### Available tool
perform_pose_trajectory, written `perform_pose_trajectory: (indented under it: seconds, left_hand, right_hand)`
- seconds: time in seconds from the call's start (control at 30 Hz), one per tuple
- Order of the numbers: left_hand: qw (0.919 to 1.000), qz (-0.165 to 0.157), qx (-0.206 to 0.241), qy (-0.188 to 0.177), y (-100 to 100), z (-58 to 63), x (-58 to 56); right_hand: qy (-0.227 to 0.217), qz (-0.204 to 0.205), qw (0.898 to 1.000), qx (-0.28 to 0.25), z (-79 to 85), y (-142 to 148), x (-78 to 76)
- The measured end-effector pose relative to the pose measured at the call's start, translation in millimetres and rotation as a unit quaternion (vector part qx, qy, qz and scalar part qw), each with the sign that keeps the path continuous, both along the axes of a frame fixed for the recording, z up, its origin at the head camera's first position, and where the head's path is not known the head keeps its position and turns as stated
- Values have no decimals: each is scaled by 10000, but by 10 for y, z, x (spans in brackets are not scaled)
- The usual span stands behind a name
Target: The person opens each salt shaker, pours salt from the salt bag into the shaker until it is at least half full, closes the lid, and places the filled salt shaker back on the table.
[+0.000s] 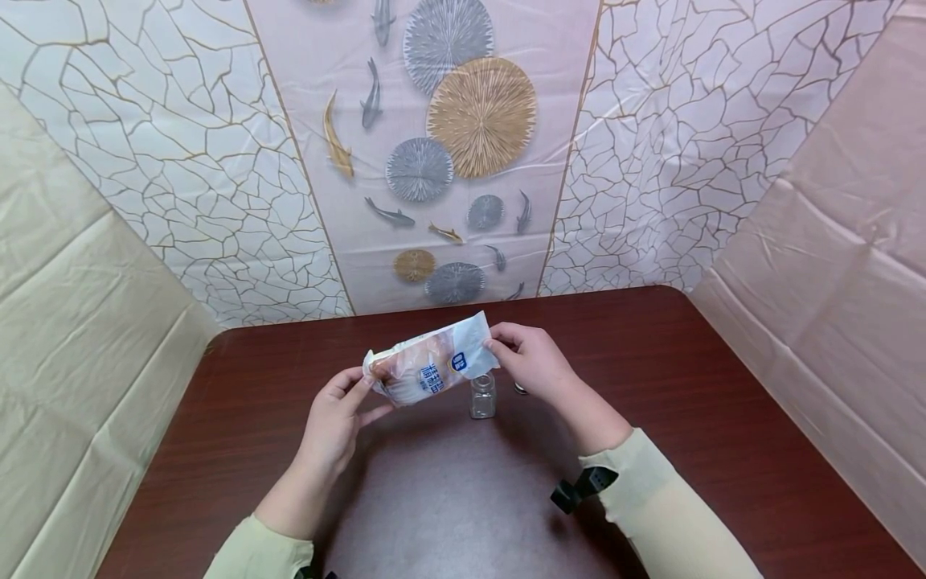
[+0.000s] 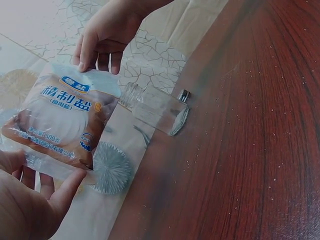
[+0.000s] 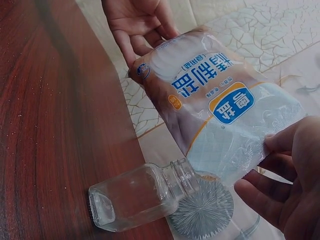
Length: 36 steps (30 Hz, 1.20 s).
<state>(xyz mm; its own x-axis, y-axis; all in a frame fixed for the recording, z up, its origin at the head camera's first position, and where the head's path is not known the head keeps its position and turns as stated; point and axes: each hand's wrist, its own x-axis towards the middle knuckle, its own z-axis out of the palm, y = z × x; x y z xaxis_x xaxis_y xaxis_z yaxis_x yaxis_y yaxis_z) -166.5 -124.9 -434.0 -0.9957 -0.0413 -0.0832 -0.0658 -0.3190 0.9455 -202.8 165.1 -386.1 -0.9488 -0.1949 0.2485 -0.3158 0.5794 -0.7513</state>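
Note:
A printed plastic bag of salt (image 1: 427,362) is held above the table, stretched between both hands. My left hand (image 1: 335,418) grips its bottom end, thumb on the near face and fingers behind. At the other, pale end, my right hand (image 1: 535,362) pinches the edge between thumb and fingers. Just below that end stands a small clear glass jar (image 1: 483,398), its threaded mouth uncovered. In the right wrist view the bag's lower corner appears close to the mouth of the jar (image 3: 135,195). Whether the jar holds any salt I cannot tell.
A small silvery lid (image 1: 520,389) lies on the dark red-brown table (image 1: 239,418), right of the jar and partly hidden by my right hand. White grains (image 2: 270,180) are scattered over the tabletop. Patterned cloth (image 1: 463,241) hangs behind the table's far edge.

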Motion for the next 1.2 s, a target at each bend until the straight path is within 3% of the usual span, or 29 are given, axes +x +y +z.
perform_pose_trajectory:
  seconds: [1.2]
  left_hand:
    - [9997, 74, -243, 57, -6, 77, 8]
  right_hand:
    - [-43, -18, 10000, -85, 6, 9, 27]
